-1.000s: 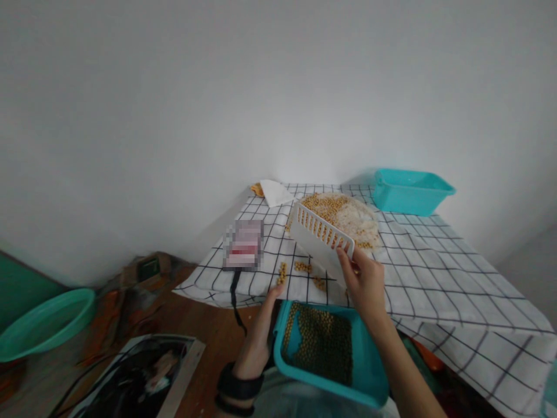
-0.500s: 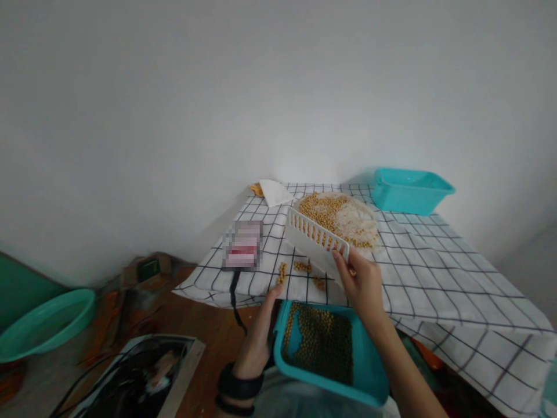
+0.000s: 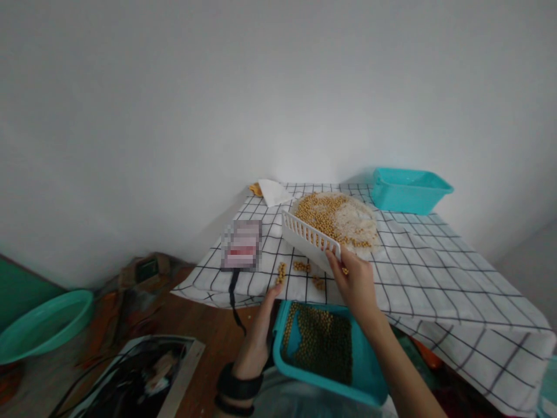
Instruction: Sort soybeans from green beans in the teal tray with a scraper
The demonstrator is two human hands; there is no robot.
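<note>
My right hand (image 3: 354,284) grips the near right corner of a white slotted plastic piece (image 3: 307,238), with the thumb on its front face. Only one side of this piece shows; I cannot tell whether it is a flat panel or a basket. Just behind it, round yellow beans (image 3: 319,215) are spread on a pale round mat or tray (image 3: 354,219). Low in front, a turquoise tub (image 3: 331,390) holds more beans (image 3: 324,342), shadowed at its near side. Along the tub's left wall, my left hand (image 3: 261,325) holds it, thumb up, other fingers mostly hidden.
Small bean clusters (image 3: 301,267) lie by the near edge of the checked cloth (image 3: 435,278). A second turquoise tub (image 3: 411,191) stands back right. On the left are a blurred-out pink item (image 3: 242,247) with a black strap, a folded white cloth (image 3: 273,193) and a green basin (image 3: 47,325) lower down.
My right hand and the white slotted piece have shifted slightly left. The left hand and the tub in front look almost unmoved.
</note>
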